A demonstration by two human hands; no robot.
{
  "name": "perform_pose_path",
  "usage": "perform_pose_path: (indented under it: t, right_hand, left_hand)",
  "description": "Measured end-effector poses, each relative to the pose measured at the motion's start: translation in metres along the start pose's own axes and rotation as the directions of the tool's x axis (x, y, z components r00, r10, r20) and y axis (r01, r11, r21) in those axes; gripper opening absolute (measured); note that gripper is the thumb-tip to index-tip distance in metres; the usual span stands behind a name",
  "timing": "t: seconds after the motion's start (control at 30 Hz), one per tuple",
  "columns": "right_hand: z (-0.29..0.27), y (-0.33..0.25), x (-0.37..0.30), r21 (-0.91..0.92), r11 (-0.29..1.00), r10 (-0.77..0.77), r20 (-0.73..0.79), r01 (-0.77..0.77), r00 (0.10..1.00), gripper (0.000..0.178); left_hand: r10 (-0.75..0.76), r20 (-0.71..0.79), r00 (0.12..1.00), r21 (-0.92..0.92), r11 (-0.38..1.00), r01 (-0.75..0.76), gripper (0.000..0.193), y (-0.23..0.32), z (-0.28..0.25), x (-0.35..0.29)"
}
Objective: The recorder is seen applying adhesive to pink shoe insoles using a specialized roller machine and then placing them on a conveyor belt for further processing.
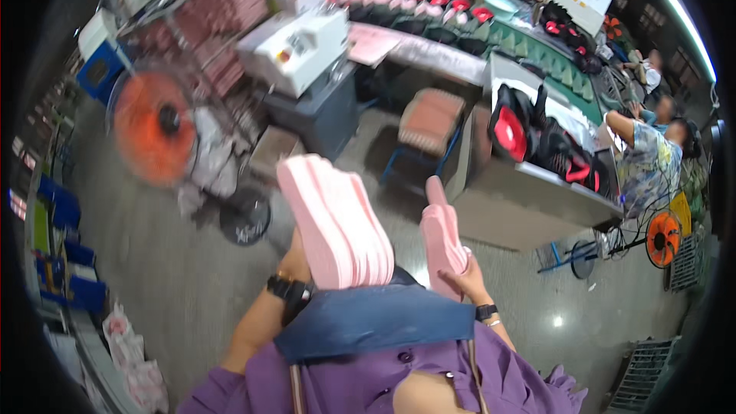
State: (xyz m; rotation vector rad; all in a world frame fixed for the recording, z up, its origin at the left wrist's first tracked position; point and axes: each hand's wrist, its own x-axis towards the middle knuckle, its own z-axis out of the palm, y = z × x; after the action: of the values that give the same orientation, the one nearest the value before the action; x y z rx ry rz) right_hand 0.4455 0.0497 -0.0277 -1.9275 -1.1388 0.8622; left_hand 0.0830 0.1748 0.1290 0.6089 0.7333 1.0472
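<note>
A thick stack of pink shoe insoles stands upright in front of my body. My left hand is behind its left side, closed around it, with most of the fingers hidden by the stack. To the right, a smaller bundle of pink insoles is in my right hand, whose thumb presses on its near end. One insole in that bundle pokes out farther than the others. Both bundles are held clear of the floor, apart from each other.
Ahead are a stool with a brown seat and a white machine on a grey cabinet. A metal-sided table holds black and red shoes. An orange fan stands left. Several people work along a green conveyor.
</note>
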Motion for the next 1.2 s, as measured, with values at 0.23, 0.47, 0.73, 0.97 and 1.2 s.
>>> perform_pose_path:
  t: [0.23, 0.47, 0.73, 0.97, 1.2]
  right_hand:
    - [0.015, -0.145, 0.269, 0.139, 0.987, -0.102, 0.12, 0.085, 0.988, 0.091]
    - [0.024, -0.276, 0.469, 0.325, 0.924, -0.202, -0.033, 0.201, 0.979, 0.088]
    - [0.021, -0.343, 0.601, 0.067, 0.964, -0.241, -0.183, 0.257, 0.953, 0.09]
    - [0.048, -0.418, 0.715, 0.219, 0.975, -0.033, -0.023, 0.037, 0.999, 0.092]
    - [0.029, -0.437, 0.919, -0.01, 0.963, -0.25, 0.325, 0.268, 0.912, 0.097]
  left_hand:
    - [0.207, 0.384, 0.9, 0.864, 0.262, -0.429, 0.042, 0.061, -0.013, 0.24]
    - [-0.028, 0.152, 0.988, 0.205, 0.979, -0.004, 0.042, 0.09, 0.017, 0.481]
    - [-0.254, 0.269, 0.929, -0.108, 0.95, 0.291, 0.047, 0.113, 0.058, 0.713]
    - [-0.399, 0.143, 0.906, -0.207, 0.883, 0.421, 0.051, 0.148, 0.076, 0.813]
    - [-0.404, 0.044, 0.914, -0.421, 0.822, 0.384, 0.055, 0.12, 0.091, 0.956]
